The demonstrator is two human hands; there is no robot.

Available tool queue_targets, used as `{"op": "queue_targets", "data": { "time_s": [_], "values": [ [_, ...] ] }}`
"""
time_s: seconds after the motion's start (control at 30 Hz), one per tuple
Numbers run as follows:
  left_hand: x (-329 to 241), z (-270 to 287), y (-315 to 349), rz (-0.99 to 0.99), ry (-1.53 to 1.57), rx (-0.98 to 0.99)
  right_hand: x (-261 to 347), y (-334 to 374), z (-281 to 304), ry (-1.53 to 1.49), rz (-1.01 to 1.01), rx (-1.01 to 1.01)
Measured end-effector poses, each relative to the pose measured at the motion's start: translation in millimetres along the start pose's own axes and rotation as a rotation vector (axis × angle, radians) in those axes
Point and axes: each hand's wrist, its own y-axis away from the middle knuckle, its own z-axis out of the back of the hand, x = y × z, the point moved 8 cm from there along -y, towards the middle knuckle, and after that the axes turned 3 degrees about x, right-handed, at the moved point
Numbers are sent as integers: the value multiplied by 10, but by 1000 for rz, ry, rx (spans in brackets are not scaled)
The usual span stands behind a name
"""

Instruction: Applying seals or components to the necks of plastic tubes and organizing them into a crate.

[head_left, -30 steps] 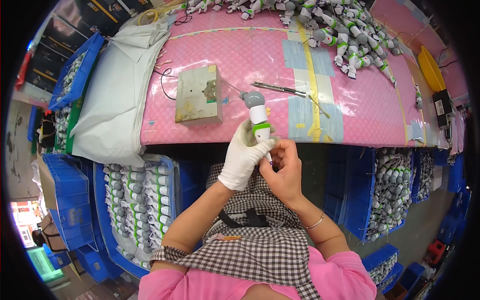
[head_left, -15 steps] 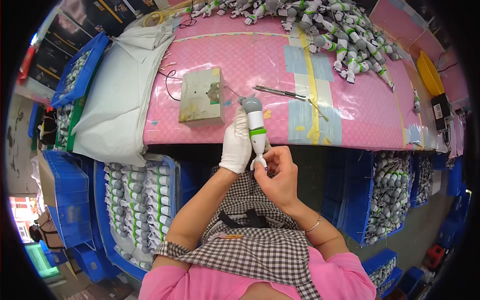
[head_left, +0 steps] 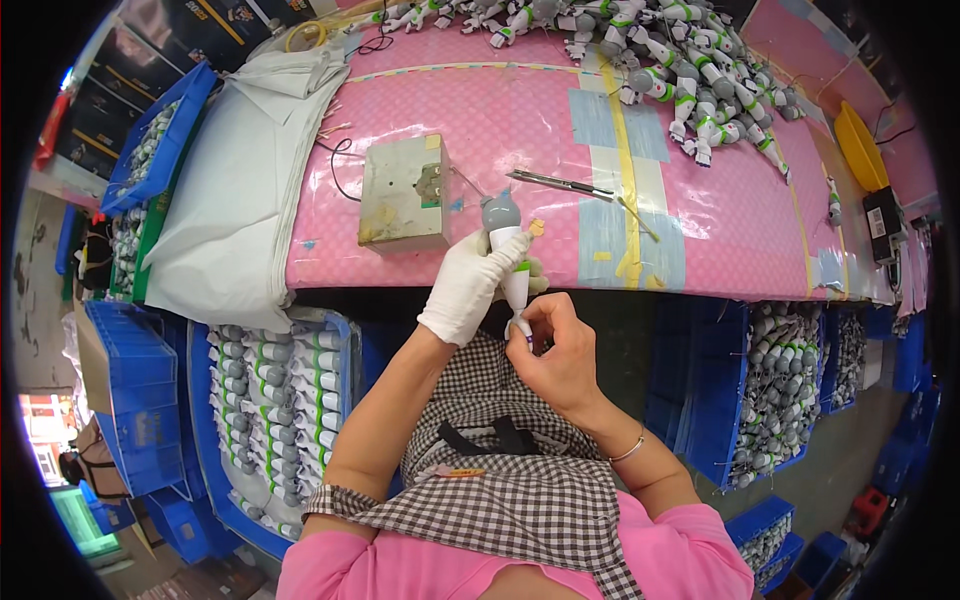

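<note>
The left hand (head_left: 462, 290), gloved in white, is closed around the middle of a toy arm (head_left: 502, 214) at the centre of the frame; the bare right hand (head_left: 562, 350) pinches its narrow lower end between thumb and fingers. The arm's grey ball end points up, over the front edge of the pink counter (head_left: 480, 115).

At lower left, a blue crate (head_left: 347, 352) holds grey, white and green toy arms lined up in columns. Right of centre, a deep blue crate (head_left: 708, 395) is filled with similar parts, jumbled together. At upper left, a tilted blue tray (head_left: 180, 148) of small grey-white pieces sits over a green tray (head_left: 150, 248) with more pieces. A smaller blue crate (head_left: 745, 513) at lower right also carries parts. A yellow basin (head_left: 858, 143) stands at upper right; its contents are hidden.
</note>
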Motion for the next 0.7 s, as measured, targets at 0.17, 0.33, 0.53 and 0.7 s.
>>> {"op": "queue_targets", "data": {
  "time_s": [0.17,0.33,0.53,0.7],
  "values": [
    [53,10,-25,-1,56,124,-48,14,-4,-14,-20,18],
    [153,59,-70,-24,157,183,-62,12,47,-47,-39,8],
    [336,-162,65,-24,417,314,53,-14,54,35,111,82],
    [443,-38,241,7,203,201,-105,-529,1004,462,170,-360]
  ]
}}
